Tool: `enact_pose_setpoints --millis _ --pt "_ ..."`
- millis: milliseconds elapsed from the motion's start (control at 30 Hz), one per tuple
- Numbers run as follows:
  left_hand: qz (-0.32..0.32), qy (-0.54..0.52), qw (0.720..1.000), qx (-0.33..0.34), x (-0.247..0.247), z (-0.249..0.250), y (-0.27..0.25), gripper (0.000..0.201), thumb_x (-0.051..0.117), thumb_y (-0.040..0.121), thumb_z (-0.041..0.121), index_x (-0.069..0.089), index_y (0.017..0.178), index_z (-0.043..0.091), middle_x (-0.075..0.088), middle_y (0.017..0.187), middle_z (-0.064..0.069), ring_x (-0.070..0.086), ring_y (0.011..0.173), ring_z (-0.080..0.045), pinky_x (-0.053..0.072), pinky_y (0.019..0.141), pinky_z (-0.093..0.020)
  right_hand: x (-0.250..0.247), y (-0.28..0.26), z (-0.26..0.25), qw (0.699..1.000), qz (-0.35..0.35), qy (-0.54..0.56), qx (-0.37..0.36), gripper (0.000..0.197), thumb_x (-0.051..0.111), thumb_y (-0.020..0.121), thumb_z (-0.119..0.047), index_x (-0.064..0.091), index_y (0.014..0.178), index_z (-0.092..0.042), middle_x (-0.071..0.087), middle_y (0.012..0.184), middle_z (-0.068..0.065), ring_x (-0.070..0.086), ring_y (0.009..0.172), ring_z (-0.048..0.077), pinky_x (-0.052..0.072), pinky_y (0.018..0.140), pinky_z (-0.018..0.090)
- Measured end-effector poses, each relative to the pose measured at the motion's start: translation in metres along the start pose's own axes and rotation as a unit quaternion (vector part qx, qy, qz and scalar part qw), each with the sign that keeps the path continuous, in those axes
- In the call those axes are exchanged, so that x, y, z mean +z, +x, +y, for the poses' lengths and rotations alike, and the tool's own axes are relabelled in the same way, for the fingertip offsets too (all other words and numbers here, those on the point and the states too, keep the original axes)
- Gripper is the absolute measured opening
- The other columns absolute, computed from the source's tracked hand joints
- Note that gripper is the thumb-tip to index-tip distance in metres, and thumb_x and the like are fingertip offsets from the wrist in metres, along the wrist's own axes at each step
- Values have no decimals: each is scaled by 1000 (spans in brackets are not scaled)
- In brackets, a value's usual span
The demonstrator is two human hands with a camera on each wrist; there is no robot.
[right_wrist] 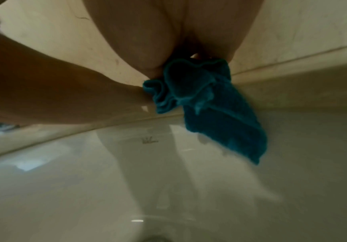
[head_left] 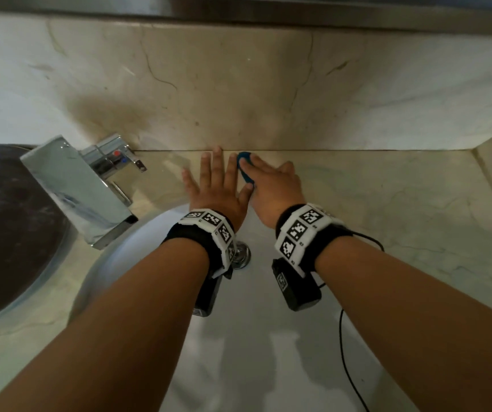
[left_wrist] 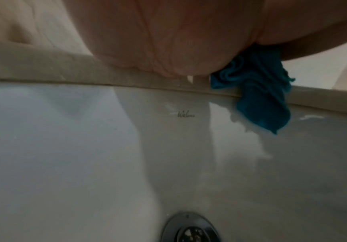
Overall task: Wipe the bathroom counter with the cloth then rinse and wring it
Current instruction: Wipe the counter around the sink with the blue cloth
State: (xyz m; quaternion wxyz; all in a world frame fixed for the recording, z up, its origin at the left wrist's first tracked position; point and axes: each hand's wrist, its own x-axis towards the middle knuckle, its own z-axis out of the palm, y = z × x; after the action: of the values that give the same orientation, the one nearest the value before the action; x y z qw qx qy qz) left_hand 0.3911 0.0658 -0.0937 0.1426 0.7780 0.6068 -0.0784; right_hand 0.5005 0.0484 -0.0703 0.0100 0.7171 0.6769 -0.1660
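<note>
A blue cloth (head_left: 242,158) lies bunched on the beige marble counter (head_left: 387,203) behind the white sink (head_left: 268,352). My right hand (head_left: 271,179) presses down on it with fingers laid over it, so only its edges show in the head view. In the wrist views the cloth (left_wrist: 261,98) (right_wrist: 216,114) hangs from under the palm over the sink's rim. My left hand (head_left: 215,185) lies flat on the counter beside it, fingers spread, its thumb touching the right hand. It holds nothing.
A chrome faucet (head_left: 84,185) with a lever handle stands left of my hands. The sink drain (head_left: 241,254) sits below my left wrist. A dark round basin (head_left: 7,233) fills the far left. The marble backsplash (head_left: 238,84) rises just beyond my fingertips.
</note>
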Motion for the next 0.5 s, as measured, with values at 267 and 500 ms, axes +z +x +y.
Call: enact_pose_setpoints --millis 267,500 --pt "15 -4 1000 -1 0 0 -3 65 7 95 56 -17 147 27 -25 155 -2 -20 143 -24 -10 114 -55 -7 -10 41 993 -3 -19 118 65 35 96 -15 3 149 -35 6 157 -16 28 126 35 31 103 41" --pt "12 -6 1000 0 0 1 -2 66 6 94 57 -18 147 26 -26 154 -3 -21 143 -25 -11 112 -55 -13 -17 36 988 -35 -15 152 70 35 92 -12 -1 149 -33 0 158 -14 27 127 39 30 107 41"
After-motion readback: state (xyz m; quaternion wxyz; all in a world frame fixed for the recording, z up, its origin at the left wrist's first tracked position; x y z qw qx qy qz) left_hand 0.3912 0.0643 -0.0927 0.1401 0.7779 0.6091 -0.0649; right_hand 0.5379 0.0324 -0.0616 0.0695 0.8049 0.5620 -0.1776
